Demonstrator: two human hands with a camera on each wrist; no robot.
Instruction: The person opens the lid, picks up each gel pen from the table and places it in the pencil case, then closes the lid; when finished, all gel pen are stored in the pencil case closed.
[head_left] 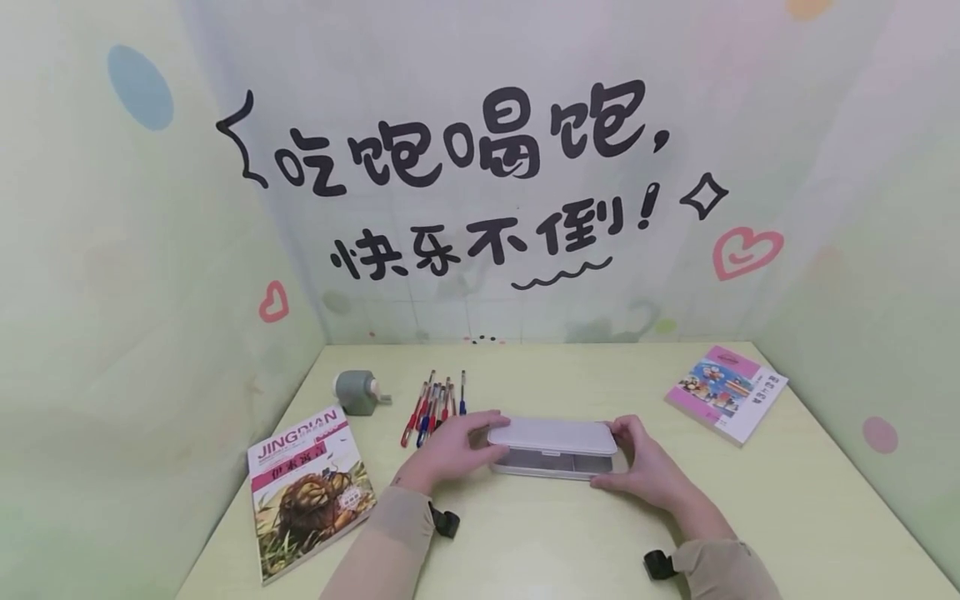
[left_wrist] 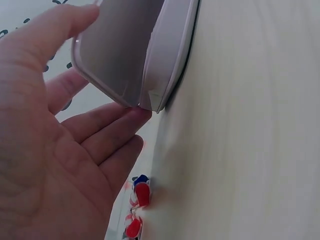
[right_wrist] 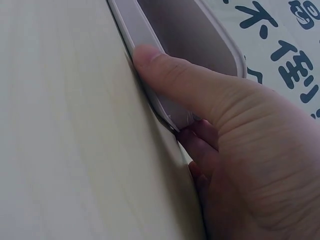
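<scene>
A pale pencil case (head_left: 555, 437) sits on the table with its lid raised partway, showing a grey inside. At its left end is my left hand (head_left: 457, 450); the thumb lies on the lid's edge and the fingers reach round to the hinge side, as the left wrist view shows. My right hand (head_left: 648, 462) grips the right end. In the right wrist view its thumb (right_wrist: 172, 75) presses on the front wall of the base, while the other fingers curl behind the case's end, partly hidden.
Several red and blue pens (head_left: 433, 408) lie behind the left hand. A grey-green pencil sharpener (head_left: 356, 392) stands at the back left, with a lion-covered book (head_left: 311, 492) in front of it. A pink and white book (head_left: 726, 393) lies back right. Printed walls (head_left: 480, 183) enclose the table.
</scene>
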